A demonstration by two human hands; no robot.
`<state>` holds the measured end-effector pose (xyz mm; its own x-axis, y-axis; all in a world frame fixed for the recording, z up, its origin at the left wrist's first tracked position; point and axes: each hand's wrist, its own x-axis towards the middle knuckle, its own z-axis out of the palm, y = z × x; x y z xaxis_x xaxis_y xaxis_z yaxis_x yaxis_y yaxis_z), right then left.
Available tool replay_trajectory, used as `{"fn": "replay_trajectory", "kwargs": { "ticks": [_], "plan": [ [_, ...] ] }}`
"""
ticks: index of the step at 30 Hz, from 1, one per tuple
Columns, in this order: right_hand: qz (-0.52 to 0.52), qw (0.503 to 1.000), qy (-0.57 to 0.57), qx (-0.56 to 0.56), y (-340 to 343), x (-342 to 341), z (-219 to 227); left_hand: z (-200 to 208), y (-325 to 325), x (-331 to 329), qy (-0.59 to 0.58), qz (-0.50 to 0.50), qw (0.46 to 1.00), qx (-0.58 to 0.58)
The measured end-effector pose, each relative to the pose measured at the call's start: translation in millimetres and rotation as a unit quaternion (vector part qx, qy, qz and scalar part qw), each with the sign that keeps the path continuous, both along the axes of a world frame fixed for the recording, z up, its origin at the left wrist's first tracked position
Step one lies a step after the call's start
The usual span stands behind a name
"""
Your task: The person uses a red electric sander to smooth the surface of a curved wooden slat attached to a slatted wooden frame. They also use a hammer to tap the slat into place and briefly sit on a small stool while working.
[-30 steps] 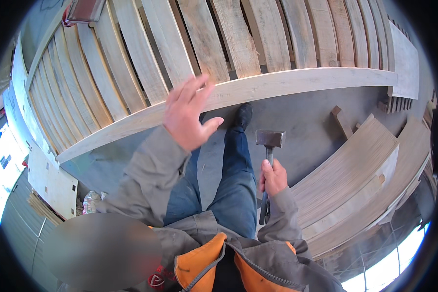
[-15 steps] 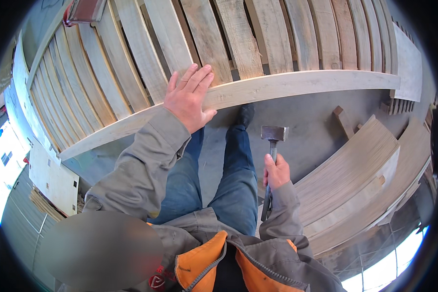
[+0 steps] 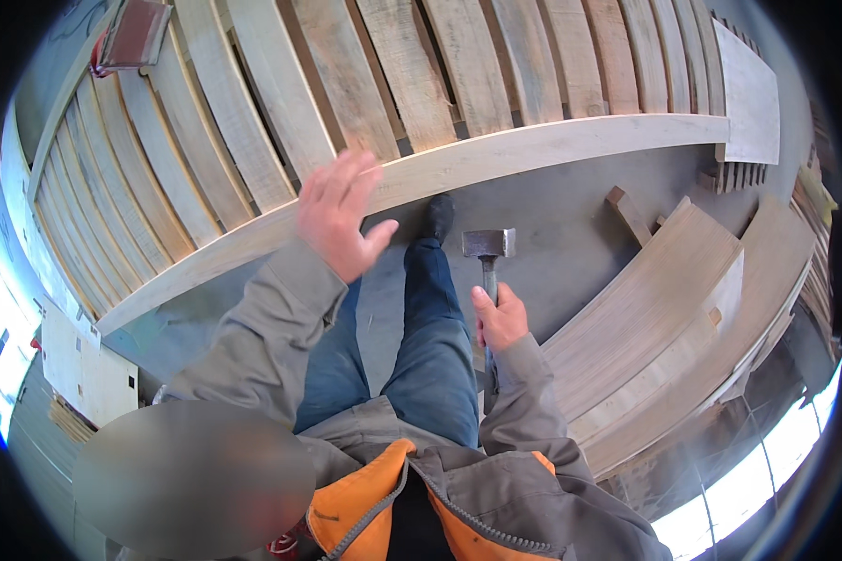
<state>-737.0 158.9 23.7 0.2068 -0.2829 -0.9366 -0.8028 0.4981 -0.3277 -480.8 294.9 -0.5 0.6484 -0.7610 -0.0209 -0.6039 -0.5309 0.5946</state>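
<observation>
In front of me lies a wide frame of pale wooden slats (image 3: 421, 79), with a long wooden rail (image 3: 533, 138) along its near side. My left hand (image 3: 339, 213) is over this rail, fingers stretched and slightly blurred, holding nothing. Whether it still touches the wood I cannot tell. My right hand (image 3: 501, 318) is wrapped round the handle of a hammer (image 3: 489, 244). The hammer's blocky metal head points up and away from me, over the floor and apart from the frame.
Stacked long boards (image 3: 646, 309) lie on my right, with a short wooden block (image 3: 630, 215) beyond them. A white sheet (image 3: 748, 93) is at the frame's right end. A reddish-brown box-shaped thing (image 3: 136, 35) rests on the slats at far left. Pale panels (image 3: 89, 369) stand at left.
My left hand has come off its flat rest on the rail and slats and shifted left, fingers lifting. The hammer stays in my right hand. The whole view has shifted slightly.
</observation>
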Motion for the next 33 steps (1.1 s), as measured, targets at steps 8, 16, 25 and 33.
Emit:
{"fn": "replay_trajectory", "kwargs": {
  "ticks": [8,16,25,33],
  "plan": [
    [-0.013,1.0,0.005,-0.003,-3,-19,-5,-19,-36,-79,0.631,0.371,0.676,-0.085],
    [-0.084,0.996,0.025,0.02,-6,-45,-14,-41,-86,-82,0.681,0.478,0.533,-0.154],
    [-0.101,0.994,0.037,-0.001,-20,-82,-26,-46,-85,-81,0.71,0.491,0.45,-0.229],
    [-0.105,0.993,0.053,-0.009,-31,-91,-29,-36,-86,-85,0.7,0.483,0.496,-0.176]
  ]
}}
